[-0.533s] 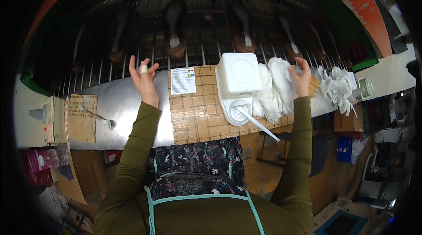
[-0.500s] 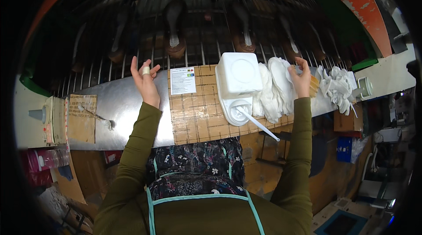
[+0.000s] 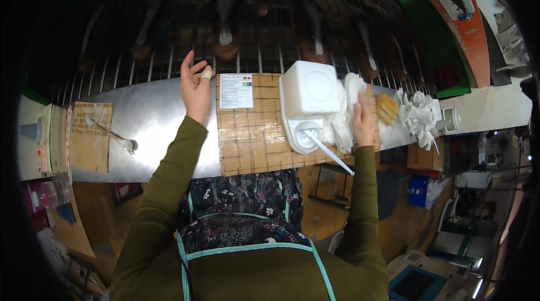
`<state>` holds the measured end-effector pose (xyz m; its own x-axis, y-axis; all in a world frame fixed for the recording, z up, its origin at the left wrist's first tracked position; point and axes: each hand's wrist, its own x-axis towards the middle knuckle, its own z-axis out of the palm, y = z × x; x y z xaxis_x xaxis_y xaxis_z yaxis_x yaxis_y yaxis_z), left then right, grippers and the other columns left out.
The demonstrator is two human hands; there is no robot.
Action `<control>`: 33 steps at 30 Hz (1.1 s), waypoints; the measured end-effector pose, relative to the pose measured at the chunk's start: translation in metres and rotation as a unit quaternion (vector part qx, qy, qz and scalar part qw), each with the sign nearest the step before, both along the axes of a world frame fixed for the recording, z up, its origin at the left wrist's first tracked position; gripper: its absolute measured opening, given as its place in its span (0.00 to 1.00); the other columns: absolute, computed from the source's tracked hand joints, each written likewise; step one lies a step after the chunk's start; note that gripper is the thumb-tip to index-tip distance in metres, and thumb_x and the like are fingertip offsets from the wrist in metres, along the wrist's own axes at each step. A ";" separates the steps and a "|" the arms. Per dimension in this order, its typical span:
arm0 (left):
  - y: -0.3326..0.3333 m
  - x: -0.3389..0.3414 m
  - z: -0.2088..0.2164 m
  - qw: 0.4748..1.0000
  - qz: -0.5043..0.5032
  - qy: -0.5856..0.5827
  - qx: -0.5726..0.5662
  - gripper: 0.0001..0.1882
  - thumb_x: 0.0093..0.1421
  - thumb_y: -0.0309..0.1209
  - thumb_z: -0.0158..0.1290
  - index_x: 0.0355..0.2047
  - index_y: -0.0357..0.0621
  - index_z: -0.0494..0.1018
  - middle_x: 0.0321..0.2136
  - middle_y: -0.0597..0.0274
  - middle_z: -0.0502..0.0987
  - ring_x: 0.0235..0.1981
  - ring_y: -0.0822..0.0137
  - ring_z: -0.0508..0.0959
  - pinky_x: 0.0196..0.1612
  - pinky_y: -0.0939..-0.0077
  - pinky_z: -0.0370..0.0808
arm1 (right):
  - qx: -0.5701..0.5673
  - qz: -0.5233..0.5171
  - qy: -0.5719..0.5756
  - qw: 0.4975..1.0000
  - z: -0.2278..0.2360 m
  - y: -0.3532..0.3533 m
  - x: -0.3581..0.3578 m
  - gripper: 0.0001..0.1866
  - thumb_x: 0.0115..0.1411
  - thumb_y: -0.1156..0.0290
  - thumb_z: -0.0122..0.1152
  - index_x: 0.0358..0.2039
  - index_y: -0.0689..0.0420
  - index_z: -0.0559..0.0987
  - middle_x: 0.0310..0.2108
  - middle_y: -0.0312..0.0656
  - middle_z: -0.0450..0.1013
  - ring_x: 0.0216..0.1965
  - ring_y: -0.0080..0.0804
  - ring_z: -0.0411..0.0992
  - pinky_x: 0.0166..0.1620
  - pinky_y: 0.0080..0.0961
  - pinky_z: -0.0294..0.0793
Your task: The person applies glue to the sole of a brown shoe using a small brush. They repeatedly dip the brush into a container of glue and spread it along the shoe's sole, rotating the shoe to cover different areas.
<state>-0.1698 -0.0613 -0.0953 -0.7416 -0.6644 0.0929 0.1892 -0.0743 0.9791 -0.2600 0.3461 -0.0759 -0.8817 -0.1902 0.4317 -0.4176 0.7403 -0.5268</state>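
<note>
Nudging the white cloths [image 3: 342, 134] with your uncurled, seemingly empty right hand [image 3: 363, 125] risks jostling the white container [image 3: 310, 91]; your left hand [image 3: 197, 94] grips nothing

Your left hand [image 3: 196, 94], one finger wrapped in pale tape, is raised near the far edge of the metal bench [image 3: 160, 146], fingers apart and holding nothing. Your right hand [image 3: 364, 125] is right beside the white cloths [image 3: 342, 132]; contact is unclear. To their left, a square white tub [image 3: 309, 90] and a white-handled stick [image 3: 333, 158] reaching toward the near edge. Yellow block [image 3: 387, 109] and crumpled white cloth [image 3: 417, 116] lie toward the right end.
</note>
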 end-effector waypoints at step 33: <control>-0.011 -0.008 0.000 0.929 -0.015 0.037 0.368 0.37 0.62 0.50 0.51 0.62 0.41 0.54 0.57 0.53 0.62 0.57 0.58 0.65 0.58 0.62 0.61 | -0.206 0.133 -0.182 0.952 0.060 -0.278 -0.013 0.51 0.44 0.58 0.65 0.67 0.57 0.51 0.42 0.55 0.76 0.44 0.42 0.75 0.48 0.28 0.71</control>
<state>-0.1781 -0.0726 -0.0949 -0.7709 -0.5472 -0.3261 0.2414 -0.7247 0.6454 -0.2731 0.0678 -0.0163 -0.9313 -0.3084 0.1938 -0.2962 0.3320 -0.8956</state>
